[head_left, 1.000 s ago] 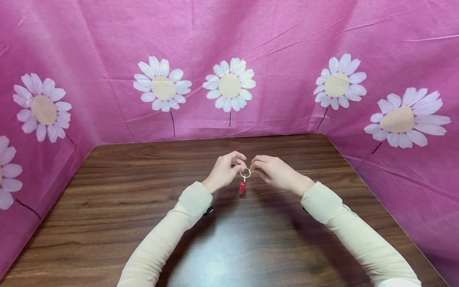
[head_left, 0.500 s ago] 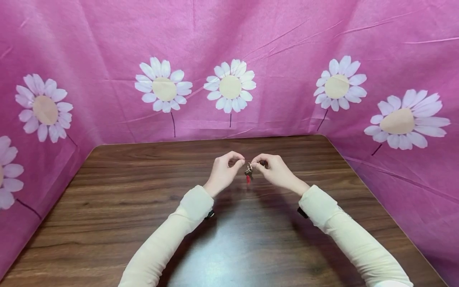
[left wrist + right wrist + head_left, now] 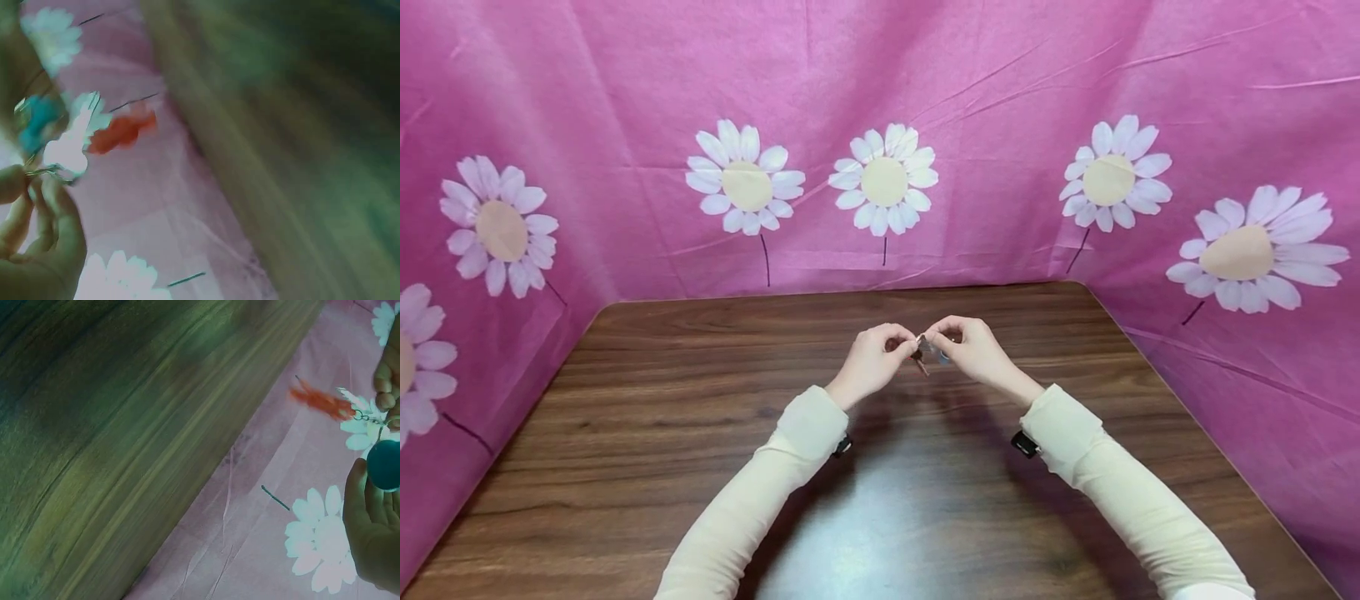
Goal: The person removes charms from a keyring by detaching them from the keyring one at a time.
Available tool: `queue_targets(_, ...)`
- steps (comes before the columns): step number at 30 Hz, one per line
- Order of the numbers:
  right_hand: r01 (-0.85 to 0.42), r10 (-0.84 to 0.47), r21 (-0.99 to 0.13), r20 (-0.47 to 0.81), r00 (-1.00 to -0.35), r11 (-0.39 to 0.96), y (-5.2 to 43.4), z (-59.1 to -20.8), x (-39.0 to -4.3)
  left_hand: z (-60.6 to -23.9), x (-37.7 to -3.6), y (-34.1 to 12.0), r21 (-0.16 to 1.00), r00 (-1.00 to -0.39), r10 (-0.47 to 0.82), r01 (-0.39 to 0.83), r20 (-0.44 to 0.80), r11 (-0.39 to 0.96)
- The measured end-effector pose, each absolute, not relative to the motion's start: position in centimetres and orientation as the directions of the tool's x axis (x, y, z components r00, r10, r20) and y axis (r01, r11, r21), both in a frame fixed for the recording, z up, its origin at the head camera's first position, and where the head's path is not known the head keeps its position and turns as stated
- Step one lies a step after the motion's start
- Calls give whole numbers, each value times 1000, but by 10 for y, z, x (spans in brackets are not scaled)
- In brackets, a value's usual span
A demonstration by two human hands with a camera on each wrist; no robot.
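In the head view my left hand [image 3: 871, 358] and right hand [image 3: 973, 346] meet fingertip to fingertip above the table. Between them they pinch a metal key ring [image 3: 44, 170]. From it hangs a key [image 3: 919, 360], which shines bright in the left wrist view. A red charm [image 3: 125, 133] dangles on a short chain, blurred in the right wrist view. Close by the right fingers hangs a round blue charm [image 3: 384, 464]. Thumb and index finger of the left hand grip the ring; the right fingertips partly hide where they hold it.
Under the hands lies a dark wood-grain table [image 3: 700, 417] with a rounded far edge. A pink cloth [image 3: 985, 83] printed with white daisies surrounds it at the back and both sides. A small black device [image 3: 1025, 444] sits under the right cuff.
The ring with its red charm first hung at the left fingers; then keys dangled by the right hand. Now the left fingertips have moved right and both hands pinch the ring.
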State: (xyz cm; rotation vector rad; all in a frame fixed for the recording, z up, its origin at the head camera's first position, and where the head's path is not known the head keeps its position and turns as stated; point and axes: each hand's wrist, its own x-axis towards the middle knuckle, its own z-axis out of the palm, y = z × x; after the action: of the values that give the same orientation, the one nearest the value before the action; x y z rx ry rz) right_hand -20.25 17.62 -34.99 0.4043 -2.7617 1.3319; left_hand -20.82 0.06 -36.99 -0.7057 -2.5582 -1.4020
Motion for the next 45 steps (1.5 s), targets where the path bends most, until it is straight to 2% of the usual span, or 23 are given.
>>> queue_targets(3,-247,-232,-769,132,-964,589,176,-351,-201,-364,-210,-5,788,-893,363,419,266,451)
queue_targets(7,-226,-259,-799,91,-961,557,175,-354,-200,-364,-209,-8,866,-898,402,337,177,370)
queue_targets(13,-192,-266,-847,62,-962,496,172,-348,-196,-368,-207,-8,894,-892,393,347,222,283)
queue_targets(19,-100,-247,-908,-4,-969,406,169,-342,-194,-368,-205,-6,948,-893,421,256,158,188)
queue_targets(23,-105,-234,-908,8,-972,406,171,-348,-200,-369,-207,-3,962,-900,412,225,143,156)
queue_targets(30,-83,-244,-924,-11,-970,373,172,-347,-198,-366,-204,-2,967,-914,394,182,100,178)
queue_targets(34,-81,-252,-930,-12,-968,358,173,-347,-197,-367,-204,-3,956,-913,392,207,113,206)
queue_targets(37,-111,-253,-916,11,-967,387,174,-348,-197,-367,-204,-4,939,-907,400,243,131,245)
queue_targets(45,-185,-268,-865,61,-961,466,175,-349,-194,-366,-206,-6,939,-881,459,248,116,240)
